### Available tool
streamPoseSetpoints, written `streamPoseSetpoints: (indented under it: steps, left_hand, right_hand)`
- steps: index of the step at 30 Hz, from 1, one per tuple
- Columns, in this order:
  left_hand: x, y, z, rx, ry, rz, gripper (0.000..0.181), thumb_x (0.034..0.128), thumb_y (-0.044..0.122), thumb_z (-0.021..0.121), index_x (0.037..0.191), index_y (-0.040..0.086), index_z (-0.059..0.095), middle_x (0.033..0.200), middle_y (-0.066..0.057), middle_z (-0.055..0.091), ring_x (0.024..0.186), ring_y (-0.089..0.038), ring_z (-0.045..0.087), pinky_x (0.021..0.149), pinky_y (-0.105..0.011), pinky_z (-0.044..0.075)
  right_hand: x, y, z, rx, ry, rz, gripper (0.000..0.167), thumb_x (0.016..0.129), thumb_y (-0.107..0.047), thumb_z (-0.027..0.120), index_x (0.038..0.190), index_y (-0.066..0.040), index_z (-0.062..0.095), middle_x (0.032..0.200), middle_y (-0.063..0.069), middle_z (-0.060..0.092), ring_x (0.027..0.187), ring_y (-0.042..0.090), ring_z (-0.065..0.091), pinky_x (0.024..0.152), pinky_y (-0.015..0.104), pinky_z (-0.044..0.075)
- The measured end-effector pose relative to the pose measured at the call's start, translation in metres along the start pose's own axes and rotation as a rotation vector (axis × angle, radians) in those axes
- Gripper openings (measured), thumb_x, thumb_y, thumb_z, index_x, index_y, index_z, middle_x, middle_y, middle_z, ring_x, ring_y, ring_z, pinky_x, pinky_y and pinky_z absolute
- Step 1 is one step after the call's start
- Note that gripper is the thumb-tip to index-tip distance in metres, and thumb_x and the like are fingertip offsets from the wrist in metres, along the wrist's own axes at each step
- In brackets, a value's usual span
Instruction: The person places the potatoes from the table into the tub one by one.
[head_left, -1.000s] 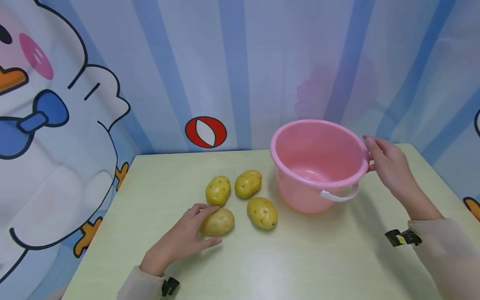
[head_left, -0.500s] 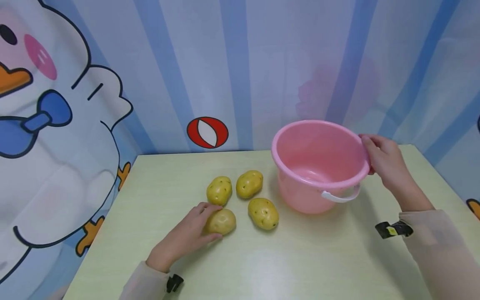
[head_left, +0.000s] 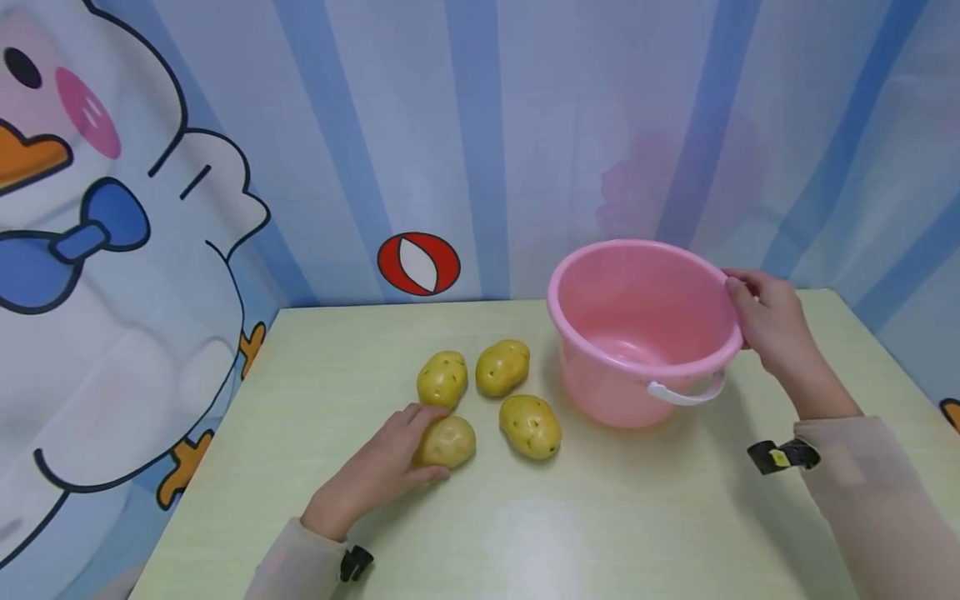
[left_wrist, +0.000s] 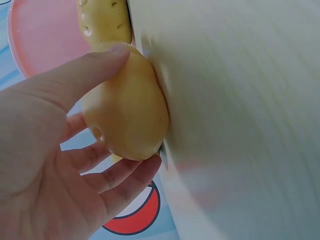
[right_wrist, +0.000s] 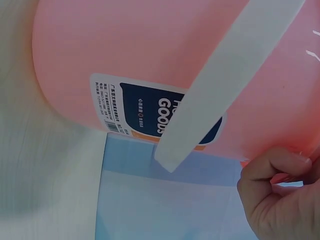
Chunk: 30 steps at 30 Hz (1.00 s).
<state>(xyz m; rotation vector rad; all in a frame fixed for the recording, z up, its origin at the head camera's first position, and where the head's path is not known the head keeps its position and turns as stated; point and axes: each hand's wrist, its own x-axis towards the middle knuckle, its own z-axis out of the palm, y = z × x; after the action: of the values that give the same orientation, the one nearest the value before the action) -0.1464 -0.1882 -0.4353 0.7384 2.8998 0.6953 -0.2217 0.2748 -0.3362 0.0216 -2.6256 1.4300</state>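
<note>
My left hand (head_left: pixel 382 462) grips a yellow potato (head_left: pixel 450 443) on the table. In the left wrist view, its thumb lies over one side of the potato (left_wrist: pixel 130 110) and its fingers curl against the other. Near it lie three more potatoes: one behind (head_left: pixel 442 379), one farther back (head_left: pixel 502 367) and one to the right (head_left: pixel 530 427). A pink bucket (head_left: pixel 611 392) stands upright at the right, and my right hand (head_left: pixel 776 321) pinches its right rim. In the right wrist view, the bucket's wall (right_wrist: pixel 125 45) bears a label; some fingers are hidden behind the rim.
The bucket's white handle (head_left: pixel 686 396) hangs down its front right side. A pale table (head_left: pixel 600 525) carries everything. Behind it hangs a blue striped cloth (head_left: pixel 540 150) with a printed duck (head_left: pixel 127 350) and a red ball (head_left: pixel 418 263).
My left thumb and fingers have closed in around the potato. My right hand has drawn tighter onto the bucket rim. The view has shifted slightly; bucket and potatoes stay in place.
</note>
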Motion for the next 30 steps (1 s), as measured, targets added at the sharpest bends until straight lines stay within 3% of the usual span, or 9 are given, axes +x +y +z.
streamPoseSetpoints:
  steps: [18,22,30]
  left_hand:
    - [0.0,0.003,-0.006,-0.028,0.002,-0.043,0.071,0.0875,0.034,0.078,0.146,0.012,0.044,0.132,-0.01,0.05,0.115,-0.024,0.05,0.097,-0.045,0.046]
    - [0.001,0.005,-0.013,-0.025,0.018,-0.028,0.071,0.0876,0.035,0.078,0.146,0.014,0.044,0.13,-0.009,0.05,0.112,-0.022,0.051,0.096,-0.044,0.047]
    - [0.003,0.007,-0.023,-0.022,0.079,0.063,0.067,0.088,0.032,0.078,0.142,0.01,0.045,0.124,-0.009,0.052,0.107,-0.021,0.052,0.091,-0.045,0.049]
  right_hand:
    - [0.0,-0.002,0.0,0.014,-0.005,0.003,0.055,0.109,-0.029,0.03,0.148,0.01,0.035,0.112,0.029,0.052,0.053,0.009,0.055,0.046,0.027,0.05]
    - [0.001,-0.003,0.0,0.012,-0.002,0.002,0.055,0.11,-0.029,0.03,0.148,0.01,0.035,0.111,0.028,0.052,0.051,0.009,0.053,0.045,0.027,0.049]
    - [-0.002,-0.006,0.001,0.002,-0.009,-0.013,0.055,0.11,-0.029,0.029,0.148,0.01,0.035,0.108,0.029,0.052,0.048,0.011,0.051,0.044,0.029,0.048]
